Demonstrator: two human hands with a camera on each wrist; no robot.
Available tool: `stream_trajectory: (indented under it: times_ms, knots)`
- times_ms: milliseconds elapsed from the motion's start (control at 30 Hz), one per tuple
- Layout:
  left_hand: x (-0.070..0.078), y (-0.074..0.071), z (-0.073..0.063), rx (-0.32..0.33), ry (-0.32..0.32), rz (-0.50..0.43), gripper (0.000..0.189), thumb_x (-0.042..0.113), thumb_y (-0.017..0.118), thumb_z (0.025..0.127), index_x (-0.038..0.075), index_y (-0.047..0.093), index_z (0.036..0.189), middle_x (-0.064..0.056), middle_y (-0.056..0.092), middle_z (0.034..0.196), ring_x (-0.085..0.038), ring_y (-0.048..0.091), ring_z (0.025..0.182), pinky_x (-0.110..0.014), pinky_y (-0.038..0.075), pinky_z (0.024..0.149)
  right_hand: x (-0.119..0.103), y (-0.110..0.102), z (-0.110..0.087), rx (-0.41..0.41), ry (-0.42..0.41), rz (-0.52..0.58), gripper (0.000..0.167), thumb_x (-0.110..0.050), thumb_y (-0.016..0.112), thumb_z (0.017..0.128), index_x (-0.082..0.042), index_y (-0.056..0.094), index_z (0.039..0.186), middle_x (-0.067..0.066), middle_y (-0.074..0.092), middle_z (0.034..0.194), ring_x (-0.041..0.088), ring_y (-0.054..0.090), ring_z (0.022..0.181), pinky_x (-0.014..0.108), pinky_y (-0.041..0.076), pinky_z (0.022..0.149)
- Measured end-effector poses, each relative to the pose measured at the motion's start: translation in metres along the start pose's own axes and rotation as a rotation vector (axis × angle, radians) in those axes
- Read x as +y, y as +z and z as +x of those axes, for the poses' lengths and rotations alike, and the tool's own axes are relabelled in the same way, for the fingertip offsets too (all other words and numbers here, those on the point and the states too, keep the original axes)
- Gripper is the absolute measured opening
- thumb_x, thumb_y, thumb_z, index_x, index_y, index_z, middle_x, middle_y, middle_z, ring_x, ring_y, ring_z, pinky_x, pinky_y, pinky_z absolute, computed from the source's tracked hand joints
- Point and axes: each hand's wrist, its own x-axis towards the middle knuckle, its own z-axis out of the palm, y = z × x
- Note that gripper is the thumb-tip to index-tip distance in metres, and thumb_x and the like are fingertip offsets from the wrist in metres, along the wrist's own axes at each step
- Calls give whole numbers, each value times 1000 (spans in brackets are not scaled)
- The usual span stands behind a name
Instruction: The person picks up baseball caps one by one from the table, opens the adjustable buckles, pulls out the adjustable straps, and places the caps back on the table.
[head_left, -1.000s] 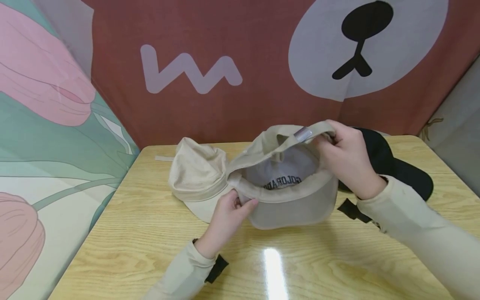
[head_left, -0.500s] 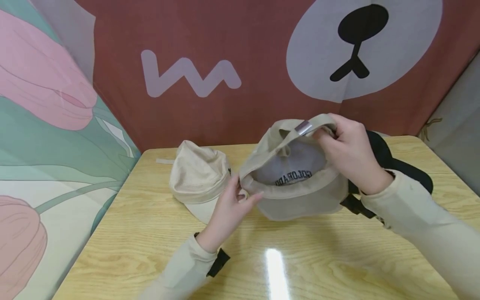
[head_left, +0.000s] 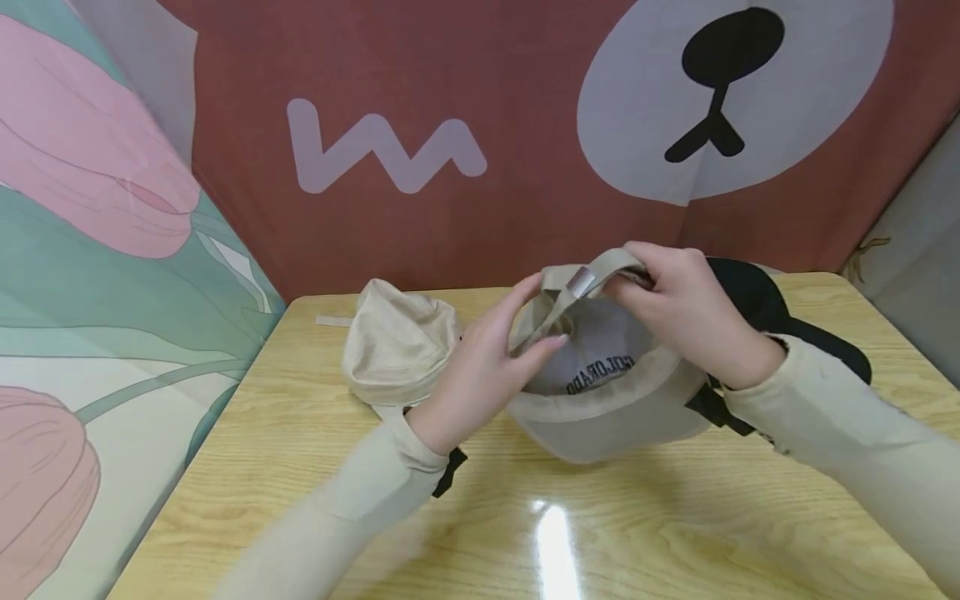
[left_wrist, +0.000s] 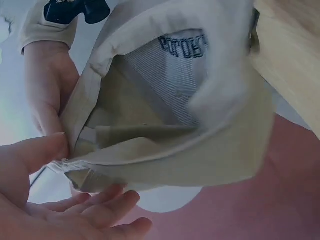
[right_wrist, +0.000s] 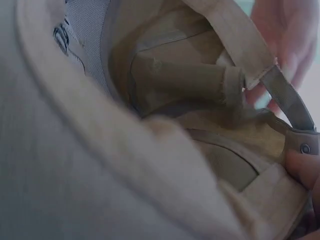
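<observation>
A beige baseball cap (head_left: pixel 600 408) is held above the table, its hollow side facing me and its visor down. Reversed "COLORADO" lettering shows inside the crown. My right hand (head_left: pixel 678 308) grips the back strap beside a metal buckle (head_left: pixel 581 282). In the right wrist view, that hand's finger (right_wrist: pixel 302 167) lies by a small snap on the strap. My left hand (head_left: pixel 487 354) is at the cap's left rear edge, thumb inside and fingers behind. In the left wrist view, the left fingers (left_wrist: pixel 112 200) are spread and fairly straight beneath the cap's edge, with the thumb near the strap.
On the wooden table (head_left: pixel 262 483), a second cream cap (head_left: pixel 401 346) lies at the left, partly behind my left hand. A black cap (head_left: pixel 772 308) lies at the right, partly behind my right hand. A brown printed cloth (head_left: pixel 525 225) hangs behind the table.
My left hand has moved up and right from the cap's lower left edge to its rear edge near the strap. The cap moved right, then dipped slightly; my right hand still grips the strap.
</observation>
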Motion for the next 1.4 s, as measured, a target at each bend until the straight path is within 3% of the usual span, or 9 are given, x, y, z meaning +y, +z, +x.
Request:
stream_trajectory:
  times_ms: [133,333,533,667,800,900,1033,1167,1400]
  knots:
    - [1,1,8,-9,67,-1,48,10,67,93,5,51,138,-9,63,121,-17,60,109,-30,48,93,0,5,1,-33,-81,-20,12,0,66,90,-7,61,81,-4,44,61,8,35,52,23,31,48]
    - [1,-2,11,55,139,-32,24,8,62,95,3,69,117,-6,72,86,-10,67,75,-20,51,66,0,7,3,-80,-58,-26,8,-7,72,87,-5,66,92,1,64,77,11,50,61,22,40,54]
    - [4,-4,14,69,66,-101,19,9,59,98,0,73,105,-5,70,72,-9,67,72,-21,52,76,1,9,4,-58,72,-8,54,-10,76,84,3,44,126,15,66,101,26,67,85,40,53,74]
    - [4,-3,15,83,3,-130,20,11,58,98,0,74,104,-6,70,70,-10,67,73,-22,52,78,0,10,1,26,101,-69,77,-14,80,81,4,29,136,17,60,100,28,62,80,41,49,67]
    - [5,-4,15,114,-63,-171,21,12,58,98,0,74,103,-8,70,69,-10,67,73,-23,52,75,2,9,-4,126,5,-166,53,-12,82,79,5,48,116,12,58,86,24,58,73,34,45,58]
    - [5,-4,15,122,-76,-194,20,12,59,98,0,74,104,-8,70,69,-10,67,73,-23,52,72,4,11,-4,128,-134,-192,31,-5,79,79,2,61,103,11,62,86,23,59,75,34,47,61]
    - [6,-2,14,107,-15,-151,20,12,59,98,1,74,104,-7,71,71,-10,67,73,-23,53,69,5,17,-1,48,-271,-172,24,-1,76,82,-3,67,104,9,67,95,23,63,83,37,51,70]
    - [8,-2,10,87,73,-51,19,11,59,98,2,75,100,-4,70,70,-10,66,69,-21,51,61,4,18,2,-19,-324,-178,17,-2,76,81,-6,67,94,5,67,87,17,62,75,36,52,66]
    - [11,-18,6,-64,250,144,16,14,59,98,6,73,102,2,69,81,-4,61,73,-17,48,67,9,10,0,-124,-418,-178,19,5,76,77,-6,71,92,2,68,88,16,64,78,35,56,68]
